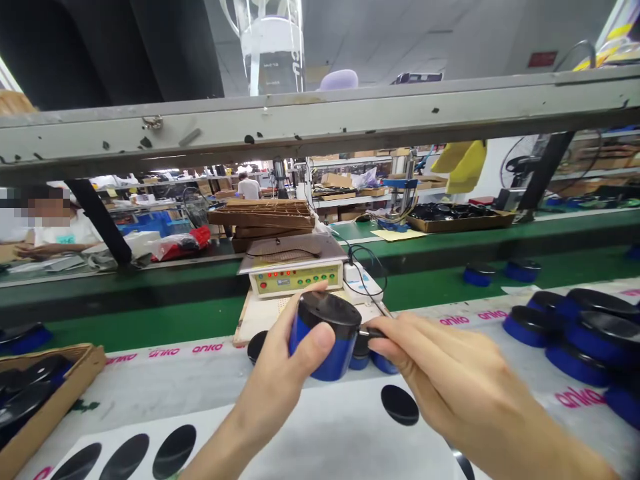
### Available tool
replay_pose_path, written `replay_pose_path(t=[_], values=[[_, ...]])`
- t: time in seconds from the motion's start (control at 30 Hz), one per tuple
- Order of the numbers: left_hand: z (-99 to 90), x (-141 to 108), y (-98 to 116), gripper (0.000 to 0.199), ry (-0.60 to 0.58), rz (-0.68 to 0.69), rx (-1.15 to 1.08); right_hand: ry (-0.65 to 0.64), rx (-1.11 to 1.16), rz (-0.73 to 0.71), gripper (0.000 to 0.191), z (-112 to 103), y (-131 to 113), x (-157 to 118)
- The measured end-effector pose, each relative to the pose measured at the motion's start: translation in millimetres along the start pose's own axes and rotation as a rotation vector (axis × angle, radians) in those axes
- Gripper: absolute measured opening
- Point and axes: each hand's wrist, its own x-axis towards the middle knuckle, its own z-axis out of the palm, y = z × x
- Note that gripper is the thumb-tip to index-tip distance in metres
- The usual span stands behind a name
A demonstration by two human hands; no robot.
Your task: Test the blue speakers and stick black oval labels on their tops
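My left hand (270, 380) is closed round a blue cylindrical device with a black top (327, 353), raised and slightly tilted over the table. My right hand (450, 367) pinches a black plug (369, 331) against the device's right side; how deep its tip sits cannot be seen. A dark cable (383, 308) runs from behind the right fingers toward the test box. Behind and below the held device, other blue-and-black pieces (359, 353) stand partly hidden. Under my hands lies a white sheet (320, 440) with black round discs (400, 405) on it.
A tester box (295, 280) with lit indicators stands ahead, beside a white power adapter (363, 283). Several blue devices (585, 333) are stacked at right. A cardboard tray (83, 373) sits at left. A metal shelf beam (320, 120) crosses above; a person (65, 227) sits beyond.
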Motion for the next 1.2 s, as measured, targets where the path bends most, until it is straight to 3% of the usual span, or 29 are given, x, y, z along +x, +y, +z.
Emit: replay_pose_path(t=[0.13,0.27,0.37,0.43,0.53,0.63,1.0,1.1,1.2], values=[[0.6,-0.9,-2.2,0.065,0.056,0.115,0.277,0.013,-0.104,0.016,0.013,9.6,-1.7,-4.4],[1.8,-3.1,-3.4,0.068,0.083,0.268,0.572,0.000,0.084,0.069,0.015,22.0,3.4,-6.1],[1.0,-4.4,-2.3,0.068,0.179,0.553,0.988,-0.091,0.308,0.141,0.018,32.7,11.8,-4.6],[-0.2,-4.5,-1.0,0.065,0.217,0.768,1.212,-0.085,0.385,0.164,0.018,39.7,16.0,-3.6],[-2.4,-3.2,2.1,0.050,0.154,1.068,1.295,-0.029,0.412,0.164,0.016,46.6,17.9,-4.2],[-3.6,-2.6,6.2,0.036,0.083,1.222,1.305,-0.009,0.376,0.149,0.017,47.7,16.7,-6.0],[-8.9,-6.5,7.2,0.032,0.044,1.113,1.309,0.020,0.280,0.051,0.013,44.9,17.4,-7.5],[-11.1,-7.8,8.3,0.041,0.059,0.964,1.249,-0.034,0.282,-0.001,0.011,41.8,20.3,-6.5],[-16.5,-8.4,14.3,0.066,-0.052,0.736,1.289,-0.115,0.223,-0.115,0.012,34.6,17.9,-4.1]])
